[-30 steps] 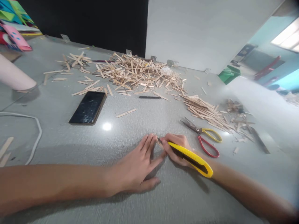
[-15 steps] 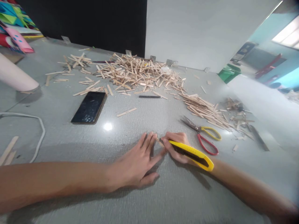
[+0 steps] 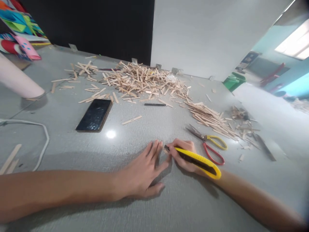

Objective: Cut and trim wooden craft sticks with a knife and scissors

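Note:
My right hand (image 3: pixel 184 154) is closed around a yellow box cutter (image 3: pixel 200 162), its handle slanting back over the wrist. The cutter's dark blade end meets a small piece of wooden stick (image 3: pixel 165 150) on the table, mostly hidden between my hands. My left hand (image 3: pixel 147 174) lies palm down with fingers spread, the fingertips at the stick piece and the index finger close to my right hand. Just right of my right hand rest scissors (image 3: pixel 205 138) with one yellow and one red handle loop.
A big heap of wooden craft sticks (image 3: pixel 145 79) lies along the back panel, with a neater bundle (image 3: pixel 210 117) to its right. On the grey table are a phone (image 3: pixel 94 115), a black pen-like rod (image 3: pixel 154 104), a lone stick (image 3: pixel 132 120), a white cable (image 3: pixel 44 138) and a metal blade (image 3: pixel 265 148).
The camera view has shifted a little, so the table things sit slightly lower. The box cutter's blade end has moved slightly along the stick piece; my left hand stays flat.

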A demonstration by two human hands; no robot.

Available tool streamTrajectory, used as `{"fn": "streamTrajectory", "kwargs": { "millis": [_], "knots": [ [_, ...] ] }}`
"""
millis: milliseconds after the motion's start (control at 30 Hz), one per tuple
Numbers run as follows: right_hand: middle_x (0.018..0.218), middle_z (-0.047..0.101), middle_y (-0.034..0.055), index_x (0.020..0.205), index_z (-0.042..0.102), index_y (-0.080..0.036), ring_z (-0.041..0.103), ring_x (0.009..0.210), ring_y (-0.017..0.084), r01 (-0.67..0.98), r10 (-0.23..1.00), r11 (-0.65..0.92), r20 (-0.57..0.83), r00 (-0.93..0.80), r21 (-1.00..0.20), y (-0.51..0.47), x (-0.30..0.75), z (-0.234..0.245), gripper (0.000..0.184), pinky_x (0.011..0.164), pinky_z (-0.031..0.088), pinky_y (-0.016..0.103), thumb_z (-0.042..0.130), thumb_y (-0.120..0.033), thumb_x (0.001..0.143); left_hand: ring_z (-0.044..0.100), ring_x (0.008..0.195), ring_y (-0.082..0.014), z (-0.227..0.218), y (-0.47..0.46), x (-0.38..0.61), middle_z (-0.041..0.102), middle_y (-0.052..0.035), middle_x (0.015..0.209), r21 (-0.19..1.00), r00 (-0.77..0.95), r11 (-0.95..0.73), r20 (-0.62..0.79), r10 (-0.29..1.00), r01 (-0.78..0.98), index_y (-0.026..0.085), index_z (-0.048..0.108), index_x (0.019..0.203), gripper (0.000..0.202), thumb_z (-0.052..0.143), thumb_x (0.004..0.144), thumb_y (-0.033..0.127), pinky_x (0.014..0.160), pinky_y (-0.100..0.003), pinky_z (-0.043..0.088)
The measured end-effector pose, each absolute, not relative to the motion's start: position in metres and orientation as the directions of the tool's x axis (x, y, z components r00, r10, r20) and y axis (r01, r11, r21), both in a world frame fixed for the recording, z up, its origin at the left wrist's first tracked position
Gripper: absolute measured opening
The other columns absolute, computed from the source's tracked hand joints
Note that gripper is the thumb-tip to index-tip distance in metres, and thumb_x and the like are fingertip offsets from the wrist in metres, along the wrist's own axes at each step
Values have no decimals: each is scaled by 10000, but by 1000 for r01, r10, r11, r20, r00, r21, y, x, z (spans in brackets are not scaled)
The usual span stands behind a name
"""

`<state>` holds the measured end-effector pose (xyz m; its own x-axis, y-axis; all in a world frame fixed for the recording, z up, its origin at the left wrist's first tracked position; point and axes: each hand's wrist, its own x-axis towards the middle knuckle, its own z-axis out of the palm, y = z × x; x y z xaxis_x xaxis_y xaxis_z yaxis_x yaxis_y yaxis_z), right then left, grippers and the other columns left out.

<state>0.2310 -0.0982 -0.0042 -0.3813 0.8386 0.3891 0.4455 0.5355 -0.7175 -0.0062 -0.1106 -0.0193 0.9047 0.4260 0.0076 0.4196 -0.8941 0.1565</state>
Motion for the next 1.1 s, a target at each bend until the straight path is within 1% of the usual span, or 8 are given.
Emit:
{"fn": "streamTrajectory", "kwargs": {
  "millis": [100, 200, 300, 467, 667, 800, 1033, 1100],
  "knots": [
    [667, 678, -16, 933, 680, -223, 595, 511, 128, 450, 829, 546, 375, -415, -707, -96, 230, -5, 161, 527, 454, 264, 591, -281, 1054, 186, 1582, -610, -23, -111, -8, 246, -392, 1701, 176, 903, -894, 57, 427, 412, 53, 305, 1667, 868, 554, 1017, 571, 1267, -706, 217],
    [666, 677, -18, 928, 685, -217, 589, 514, 120, 462, 834, 539, 369, -411, -704, -96, 229, -5, 177, 540, 460, 253, 593, -294, 1059, 198, 1590, -592, -25, -111, -8, 236, -363, 1721, 192, 896, -890, 87, 436, 415, 71, 331, 1657, 858, 539, 1019, 604, 1270, -706, 208],
    [675, 682, -16, 931, 687, -207, 602, 526, 115, 459, 835, 536, 365, -412, -709, -96, 228, -3, 181, 549, 462, 243, 599, -299, 1060, 220, 1591, -580, -22, -112, -8, 236, -360, 1722, 199, 895, -889, 91, 437, 413, 67, 344, 1648, 852, 536, 1019, 608, 1271, -700, 211],
    [688, 691, -10, 947, 690, -195, 608, 536, 119, 462, 838, 531, 360, -410, -711, -96, 228, -2, 159, 553, 465, 246, 593, -267, 1051, 241, 1578, -591, -16, -112, -7, 276, -385, 1694, 198, 899, -889, 65, 432, 413, 46, 316, 1655, 858, 496, 1039, 615, 1257, -701, 239],
    [699, 696, -6, 953, 693, -201, 611, 545, 117, 464, 837, 530, 350, -421, -710, -96, 230, -3, 142, 556, 463, 244, 592, -240, 1045, 194, 1580, -606, -18, -112, -6, 233, -393, 1702, 215, 906, -889, 37, 421, 405, 52, 290, 1669, 887, 537, 1022, 606, 1260, -707, 233],
    [699, 710, -5, 961, 685, -202, 625, 537, 120, 443, 842, 517, 341, -419, -733, -95, 230, -4, 125, 544, 462, 247, 616, -265, 1043, 169, 1582, -612, -19, -112, -7, 201, -393, 1712, 228, 906, -886, 35, 423, 405, 59, 270, 1679, 910, 568, 1007, 596, 1265, -715, 215],
    [698, 708, 2, 917, 669, -231, 632, 540, 149, 467, 857, 489, 307, -413, -737, -96, 228, -2, 200, 547, 474, 296, 582, -311, 1078, 131, 1575, -629, -15, -111, -5, 204, -411, 1698, 219, 902, -879, -20, 431, 424, 61, 242, 1689, 950, 607, 984, 582, 1262, -718, 206],
    [689, 683, -2, 908, 664, -236, 625, 543, 153, 483, 853, 500, 312, -420, -719, -96, 229, -3, 216, 553, 480, 303, 566, -311, 1085, 141, 1576, -628, -15, -111, -5, 185, -394, 1711, 229, 904, -878, -21, 427, 420, 99, 229, 1701, 949, 611, 980, 583, 1255, -724, 207]
  ]
}}
